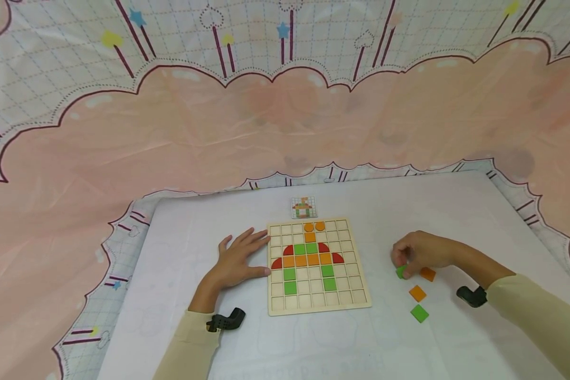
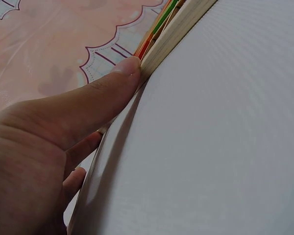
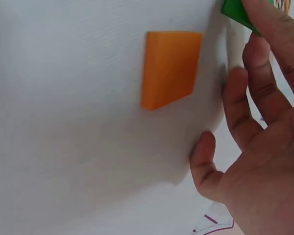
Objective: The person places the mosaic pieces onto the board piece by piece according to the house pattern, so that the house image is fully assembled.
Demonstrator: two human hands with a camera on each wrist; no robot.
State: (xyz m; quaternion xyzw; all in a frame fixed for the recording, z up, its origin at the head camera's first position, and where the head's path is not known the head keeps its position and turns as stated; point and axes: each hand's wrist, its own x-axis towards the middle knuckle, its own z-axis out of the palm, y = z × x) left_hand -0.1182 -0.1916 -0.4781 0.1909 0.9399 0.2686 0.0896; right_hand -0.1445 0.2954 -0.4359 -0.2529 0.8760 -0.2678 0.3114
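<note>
My left hand (image 1: 235,264) lies with fingers spread at the left edge of a wooden grid board (image 1: 345,298). Its thumb and fingertips touch that edge; the left wrist view shows the thumb (image 2: 103,100) against the board's side (image 2: 169,36). On the board, green and orange squares, red quarter-rounds and two orange discs (image 1: 309,227) sit in the cells. To the right of the board, my right hand (image 1: 427,249) pinches a green square tile (image 3: 235,12) between thumb and finger, low over the table. Close beneath that hand lies an orange square tile (image 3: 170,68).
Another orange tile (image 1: 417,293) and a green tile (image 1: 420,314) lie on the white table (image 1: 247,353), nearer the front. A small pattern card (image 1: 304,207) rests just beyond the board's far edge. Patterned cloth (image 1: 275,121) hangs behind the table.
</note>
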